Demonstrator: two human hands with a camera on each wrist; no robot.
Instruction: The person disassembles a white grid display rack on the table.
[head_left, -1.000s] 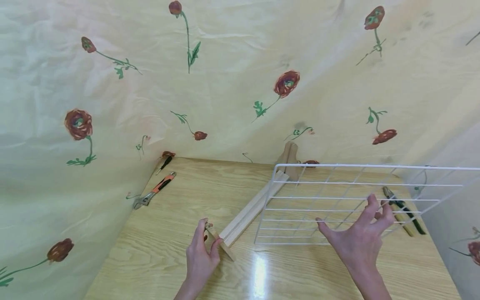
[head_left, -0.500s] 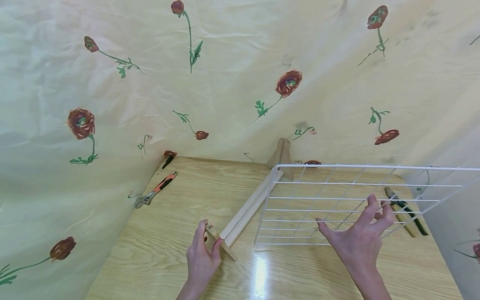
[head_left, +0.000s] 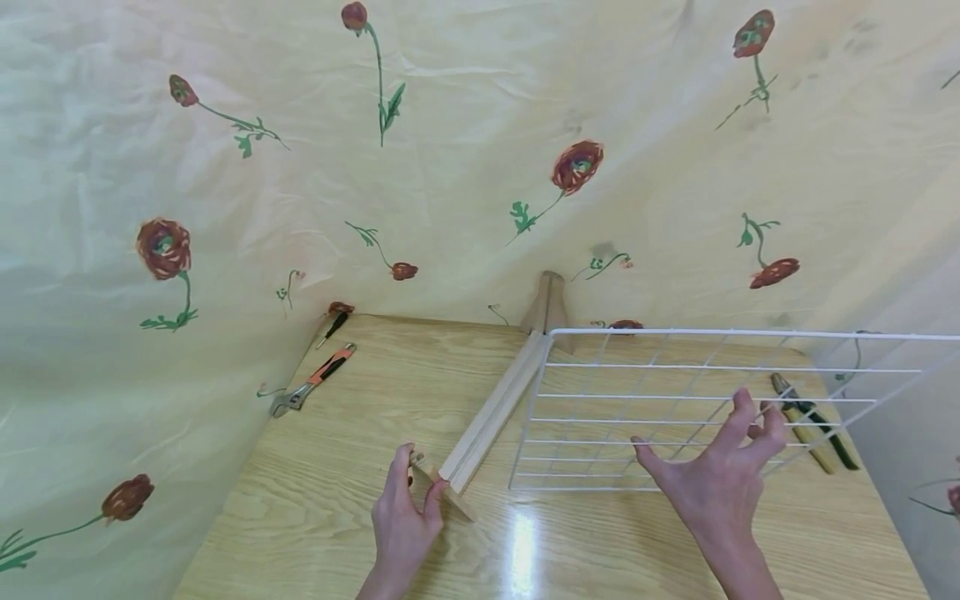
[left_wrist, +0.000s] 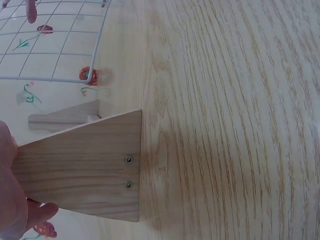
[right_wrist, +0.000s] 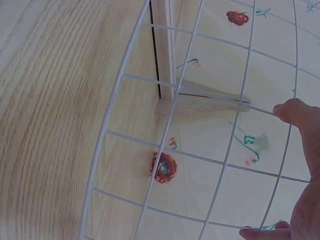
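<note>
My left hand (head_left: pixel 405 517) grips the near end piece of a wooden stand on the table. The stand has a long grooved bar (head_left: pixel 491 417) between two tapered end pieces. In the left wrist view the near end piece (left_wrist: pixel 80 170) shows two screw heads, and its wide edge meets the table. The far end piece (head_left: pixel 546 304) stands near the flowered sheet. My right hand (head_left: pixel 720 483) holds a white wire grid (head_left: pixel 675 333) tilted above the table, thumb and fingers spread at its wires. The right wrist view shows the stand's far end through the grid (right_wrist: pixel 105 131).
An adjustable wrench (head_left: pixel 311 383) and a screwdriver (head_left: pixel 333 325) lie at the left edge. Pliers (head_left: pixel 813 421) lie at the right, partly behind the grid. A flowered sheet (head_left: pixel 450 192) hangs along the back and both sides of the wood-grain table (head_left: pixel 337 417).
The far end of the wooden stand has swung left, turning about the near end in my left hand. My right hand and the wire grid have stayed nearly still.
</note>
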